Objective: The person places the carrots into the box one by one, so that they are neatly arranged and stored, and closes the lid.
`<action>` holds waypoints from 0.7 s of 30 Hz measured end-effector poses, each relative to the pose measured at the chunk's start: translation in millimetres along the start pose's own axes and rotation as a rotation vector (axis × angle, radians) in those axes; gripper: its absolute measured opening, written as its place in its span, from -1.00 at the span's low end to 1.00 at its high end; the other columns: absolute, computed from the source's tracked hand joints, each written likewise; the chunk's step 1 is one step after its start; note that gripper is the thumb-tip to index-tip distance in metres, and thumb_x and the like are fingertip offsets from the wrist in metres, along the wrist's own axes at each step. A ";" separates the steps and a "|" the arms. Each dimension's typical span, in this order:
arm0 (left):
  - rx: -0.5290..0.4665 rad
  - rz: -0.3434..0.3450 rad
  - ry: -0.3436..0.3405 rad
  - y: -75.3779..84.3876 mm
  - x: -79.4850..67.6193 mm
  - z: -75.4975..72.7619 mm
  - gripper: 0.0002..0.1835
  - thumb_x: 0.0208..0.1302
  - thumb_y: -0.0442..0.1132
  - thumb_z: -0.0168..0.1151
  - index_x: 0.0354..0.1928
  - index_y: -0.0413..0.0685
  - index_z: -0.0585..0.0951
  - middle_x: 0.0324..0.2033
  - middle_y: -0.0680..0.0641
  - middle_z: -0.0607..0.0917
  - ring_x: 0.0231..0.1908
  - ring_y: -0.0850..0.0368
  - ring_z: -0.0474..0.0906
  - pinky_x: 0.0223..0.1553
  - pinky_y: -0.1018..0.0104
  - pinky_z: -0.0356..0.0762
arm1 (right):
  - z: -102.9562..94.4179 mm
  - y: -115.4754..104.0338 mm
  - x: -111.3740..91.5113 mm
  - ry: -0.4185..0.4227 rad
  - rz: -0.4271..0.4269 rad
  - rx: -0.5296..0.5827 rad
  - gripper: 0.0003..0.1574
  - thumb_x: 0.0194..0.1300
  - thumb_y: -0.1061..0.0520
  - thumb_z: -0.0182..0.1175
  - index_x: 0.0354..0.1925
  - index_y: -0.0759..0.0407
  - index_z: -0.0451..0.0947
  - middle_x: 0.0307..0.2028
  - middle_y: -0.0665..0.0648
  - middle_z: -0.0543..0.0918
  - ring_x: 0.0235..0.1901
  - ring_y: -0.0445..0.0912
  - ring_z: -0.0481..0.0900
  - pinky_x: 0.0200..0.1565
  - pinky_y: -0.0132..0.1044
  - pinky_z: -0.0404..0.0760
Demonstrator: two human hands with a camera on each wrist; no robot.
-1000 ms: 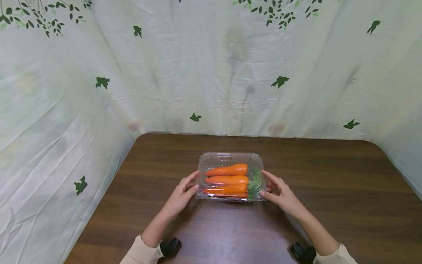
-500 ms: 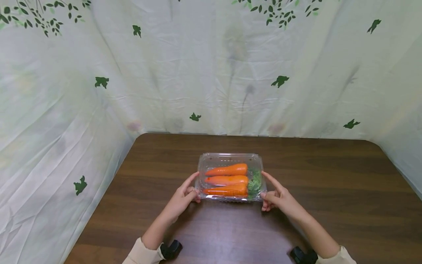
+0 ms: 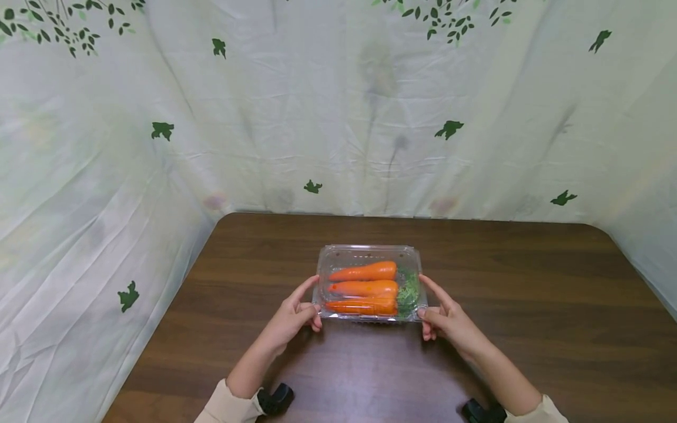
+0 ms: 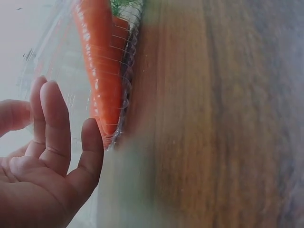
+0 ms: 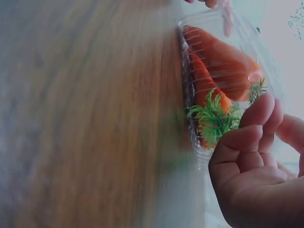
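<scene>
A clear plastic clamshell box sits mid-table with orange carrots lying side by side inside, their leafy green tops toward the right. My left hand holds the box's left end, thumb at the near corner and forefinger along the side. At the opposite end, my right hand has its thumb and forefinger placed likewise. In the left wrist view, the lower fingers bend just off the box wall beside a carrot. The right wrist view has curled fingers close by the green tops.
The brown wooden table stretches out on all sides of the box. A white curtain with leaf prints hangs behind it and at both sides. Black wrist devices sit at the cream sleeves.
The lower fingers of both hands have come off the box's ends and curled in below the thumbs. The box's near edge glare has shifted; it stays in about the same place.
</scene>
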State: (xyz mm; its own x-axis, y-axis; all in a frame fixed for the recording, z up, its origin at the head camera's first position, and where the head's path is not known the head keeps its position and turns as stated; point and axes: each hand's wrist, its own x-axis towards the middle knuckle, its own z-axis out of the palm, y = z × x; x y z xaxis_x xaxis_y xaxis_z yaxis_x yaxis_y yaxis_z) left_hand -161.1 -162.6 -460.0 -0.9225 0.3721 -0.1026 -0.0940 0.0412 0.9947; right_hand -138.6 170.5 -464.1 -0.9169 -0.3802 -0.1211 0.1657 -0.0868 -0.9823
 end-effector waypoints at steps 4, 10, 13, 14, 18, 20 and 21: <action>0.003 0.003 -0.016 1.6 -0.5 -0.9 -0.35 0.26 -0.37 0.05 0.35 -0.03 0.05 -0.64 -0.11 0.54 -0.59 0.14 0.50 -0.40 0.27 0.52 | 1.0 -0.4 0.4 -0.011 -0.010 0.037 -0.09 0.25 0.29 0.05 0.39 -0.05 -0.20 -0.66 0.08 0.45 -0.65 -0.12 0.42 -0.49 -0.25 0.51; 0.016 -0.003 -0.008 3.2 0.0 -0.6 -0.35 0.26 -0.37 0.04 0.35 -0.01 0.05 -0.64 -0.11 0.55 -0.59 0.12 0.50 -0.38 0.24 0.53 | 1.5 -0.2 2.0 -0.013 -0.022 0.077 -0.10 0.26 0.34 0.00 0.38 -0.05 -0.21 -0.66 0.08 0.43 -0.65 -0.12 0.42 -0.48 -0.26 0.51; 0.022 -0.017 0.013 1.5 0.4 0.1 -0.37 0.25 -0.40 0.02 0.33 0.04 0.09 -0.65 -0.11 0.55 -0.59 0.12 0.50 -0.37 0.22 0.53 | 2.1 -0.3 2.4 -0.007 -0.023 0.082 -0.10 0.26 0.34 0.01 0.38 -0.05 -0.20 -0.66 0.09 0.43 -0.64 -0.12 0.42 -0.48 -0.26 0.51; 0.023 -0.022 0.020 0.7 0.5 0.3 -0.37 0.25 -0.41 0.01 0.33 0.05 0.10 -0.65 -0.11 0.54 -0.59 0.11 0.50 -0.37 0.22 0.53 | 2.1 -0.2 2.4 -0.005 -0.020 0.080 -0.10 0.26 0.33 0.02 0.38 -0.05 -0.20 -0.66 0.10 0.44 -0.64 -0.11 0.42 -0.48 -0.26 0.51; 0.041 -0.029 0.032 -2.3 0.3 -0.2 -0.37 0.25 -0.43 -0.02 0.33 0.08 0.10 -0.63 -0.12 0.54 -0.57 0.10 0.50 -0.35 0.21 0.53 | 0.2 -0.2 1.6 -0.013 -0.014 0.008 -0.09 0.27 0.26 0.05 0.39 -0.06 -0.22 -0.64 0.12 0.45 -0.63 -0.09 0.45 -0.52 -0.26 0.49; 0.066 -0.024 0.034 -2.9 -0.2 -0.9 -0.38 0.26 -0.40 -0.01 0.33 0.09 0.10 -0.60 -0.14 0.56 -0.54 0.08 0.51 -0.33 0.21 0.52 | -1.9 -0.6 1.0 -0.014 -0.014 -0.064 -0.11 0.28 0.21 0.05 0.39 -0.06 -0.21 -0.64 0.15 0.46 -0.62 -0.06 0.46 -0.53 -0.22 0.49; 0.083 -0.020 0.036 -3.1 -0.5 -1.3 -0.38 0.27 -0.38 0.00 0.33 0.10 0.11 -0.58 -0.16 0.56 -0.52 0.04 0.52 -0.31 0.21 0.52 | -3.0 -1.4 0.4 -0.008 -0.020 -0.117 -0.13 0.29 0.18 0.05 0.39 -0.05 -0.20 -0.63 0.18 0.47 -0.61 -0.03 0.48 -0.54 -0.20 0.50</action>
State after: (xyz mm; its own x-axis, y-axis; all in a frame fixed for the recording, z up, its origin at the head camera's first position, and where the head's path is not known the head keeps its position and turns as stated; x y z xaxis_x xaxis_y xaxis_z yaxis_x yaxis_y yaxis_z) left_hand -160.8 -164.1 -463.0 -0.9337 0.3370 -0.1208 -0.0826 0.1255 0.9887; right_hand -140.3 173.2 -463.2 -0.9167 -0.3866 -0.1006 0.1035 0.0133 -0.9945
